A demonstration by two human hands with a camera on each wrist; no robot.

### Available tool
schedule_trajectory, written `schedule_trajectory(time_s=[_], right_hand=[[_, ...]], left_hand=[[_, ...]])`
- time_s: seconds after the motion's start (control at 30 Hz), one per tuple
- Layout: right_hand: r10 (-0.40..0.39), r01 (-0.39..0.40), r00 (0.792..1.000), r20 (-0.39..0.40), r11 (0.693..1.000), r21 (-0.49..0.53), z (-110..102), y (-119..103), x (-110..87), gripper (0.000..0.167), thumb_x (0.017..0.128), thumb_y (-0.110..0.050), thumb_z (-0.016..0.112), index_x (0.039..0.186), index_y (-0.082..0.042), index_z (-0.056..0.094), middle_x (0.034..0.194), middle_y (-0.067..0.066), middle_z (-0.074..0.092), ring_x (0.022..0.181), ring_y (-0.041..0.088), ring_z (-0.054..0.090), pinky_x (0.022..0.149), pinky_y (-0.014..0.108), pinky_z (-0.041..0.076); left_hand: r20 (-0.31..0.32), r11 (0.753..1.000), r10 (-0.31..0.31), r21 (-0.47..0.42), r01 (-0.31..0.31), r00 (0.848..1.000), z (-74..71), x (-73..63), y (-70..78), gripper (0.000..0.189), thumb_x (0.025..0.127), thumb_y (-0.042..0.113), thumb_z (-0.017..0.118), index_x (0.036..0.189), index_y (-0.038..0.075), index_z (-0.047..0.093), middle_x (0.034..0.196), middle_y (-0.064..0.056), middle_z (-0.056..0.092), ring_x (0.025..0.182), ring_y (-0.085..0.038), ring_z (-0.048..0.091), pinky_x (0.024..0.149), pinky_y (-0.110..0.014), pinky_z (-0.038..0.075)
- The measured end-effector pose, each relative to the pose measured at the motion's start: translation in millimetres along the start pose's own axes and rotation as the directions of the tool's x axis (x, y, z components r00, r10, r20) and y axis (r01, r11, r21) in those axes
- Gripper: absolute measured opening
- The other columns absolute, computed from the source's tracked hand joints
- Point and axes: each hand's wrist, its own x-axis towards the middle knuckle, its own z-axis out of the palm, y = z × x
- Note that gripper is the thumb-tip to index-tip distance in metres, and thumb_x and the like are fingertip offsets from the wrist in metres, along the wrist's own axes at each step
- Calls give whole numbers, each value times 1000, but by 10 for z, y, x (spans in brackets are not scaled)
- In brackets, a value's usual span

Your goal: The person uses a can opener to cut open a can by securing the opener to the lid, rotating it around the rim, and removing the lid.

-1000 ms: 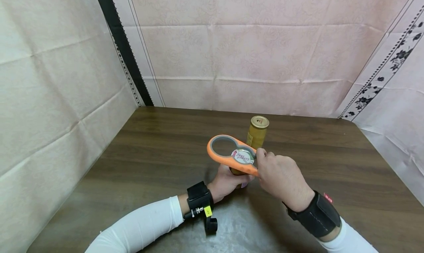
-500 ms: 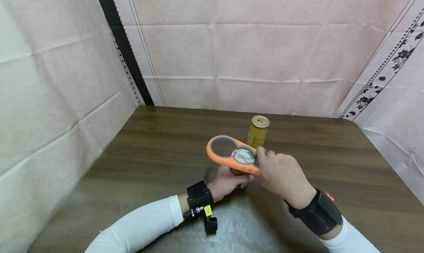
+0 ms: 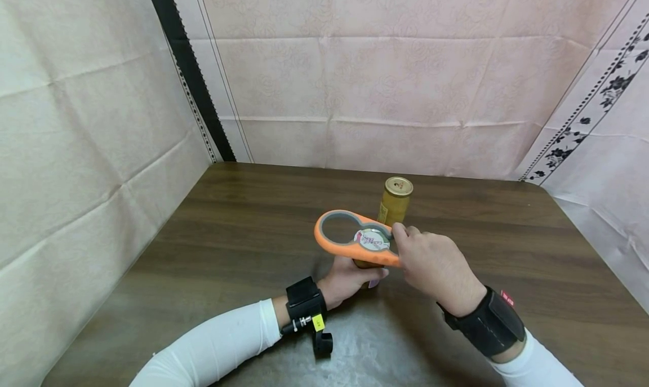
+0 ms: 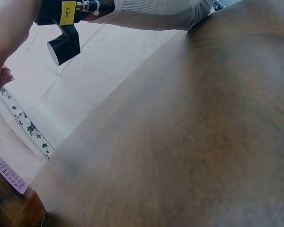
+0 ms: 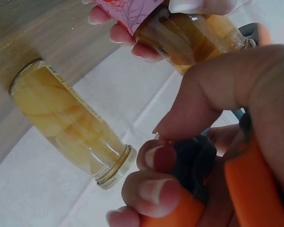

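My left hand [image 3: 347,280] grips a glass jar [image 5: 191,40] of amber-brown pieces with a pink label. Its printed lid [image 3: 372,239] shows inside the smaller ring of an orange jar opener [image 3: 357,253] lined in grey. The opener's larger ring, to the left, holds nothing. My right hand [image 3: 433,266] holds the opener's right end, fingers and thumb curled round it in the right wrist view. Just behind stands a second glass jar [image 3: 394,204] of yellow fruit, its gold lid on. In the left wrist view only the held jar's lower part [image 4: 16,208] appears.
A brown wood-grain table [image 3: 243,229] lies under everything. Pale cloth [image 3: 380,94] hangs behind it and at both sides. Black straps with small cameras are on both wrists, and the left wrist camera [image 3: 323,343] sticks out towards the table.
The opener has turned slightly, its large ring dropping a little down and left. My right hand has shifted slightly right with it. The left hand and both jars look still.
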Motion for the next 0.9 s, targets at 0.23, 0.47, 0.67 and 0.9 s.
schedule_trajectory(time_s=[0.23,0.47,0.67,0.9], right_hand=[[-18,18,1000,-14,1000,9,22,22,6,35,70,-2,79,93,-2,53,63,2,46,46,13,42,40,26,35],[-19,19,1000,-13,1000,23,47,47,6,44,66,0,82,100,-2,54,68,4,53,50,17,51,45,29,42],[-21,21,999,-24,1000,16,73,70,9,43,68,2,80,102,-2,55,71,6,55,56,20,56,51,33,48],[-21,21,1000,-6,1000,16,97,85,25,42,70,1,80,104,-2,56,72,7,57,58,21,58,55,34,49]], left_hand=[[-8,999,-48,3,48,999,-1,-25,8,31,90,2,72,119,4,62,72,3,53,59,-14,48,58,-26,42],[14,999,-38,1,38,999,-7,-25,5,31,90,2,70,120,3,61,70,2,51,59,-14,47,59,-26,41],[30,999,-28,39,27,999,-11,-14,9,26,91,4,71,116,1,62,68,1,50,60,-17,47,61,-25,42],[34,997,-2,78,-1,999,-19,-3,10,28,92,4,71,118,0,63,69,0,53,60,-21,47,60,-26,44]])
